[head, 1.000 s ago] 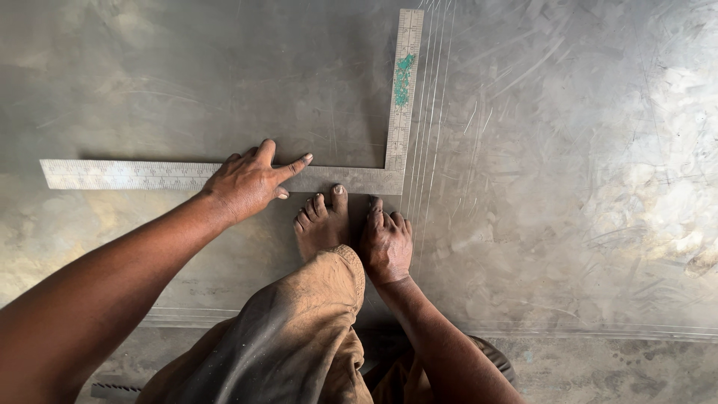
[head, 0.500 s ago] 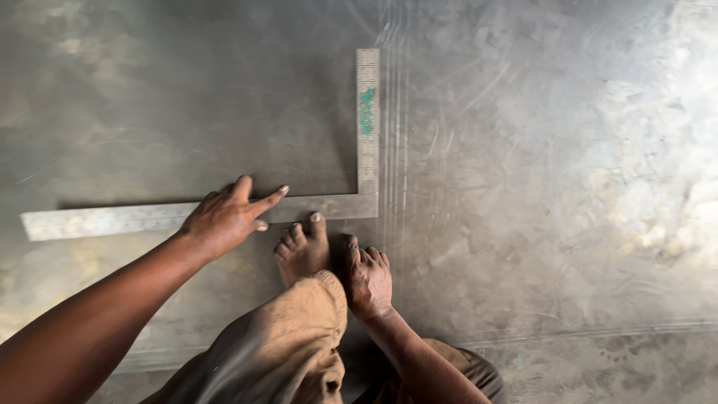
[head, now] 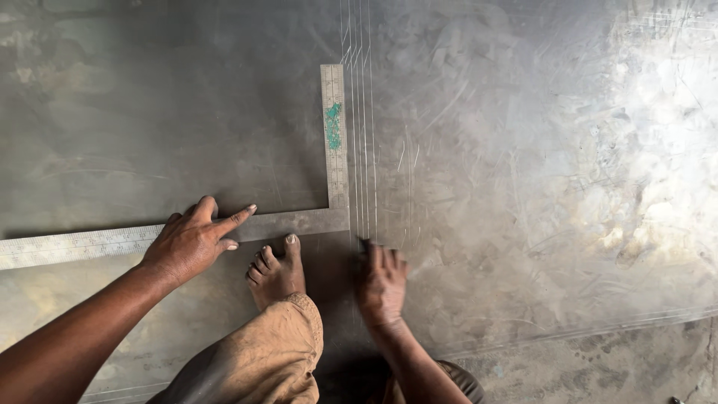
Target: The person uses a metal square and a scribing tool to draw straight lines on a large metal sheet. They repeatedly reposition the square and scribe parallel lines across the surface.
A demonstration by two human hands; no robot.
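Head view: left hand (head: 191, 243) presses flat, fingers spread, on steel square (head: 299, 223) lying on metal sheet (head: 523, 187), right hand (head: 380, 280) blurred near its corner, grip unclear; weak pressure likely lets square slip, skewing lines.

Scratched metal underfoot, lit from the right

We look down on a wide grey metal sheet (head: 523, 187) that fills nearly our whole view — dull and shadowed at the left, glaring pale where light strikes it at the right. We see fine scribed lines (head: 363, 112) running straight up it, and a strip of rough concrete floor (head: 598, 366) along the lower right edge.
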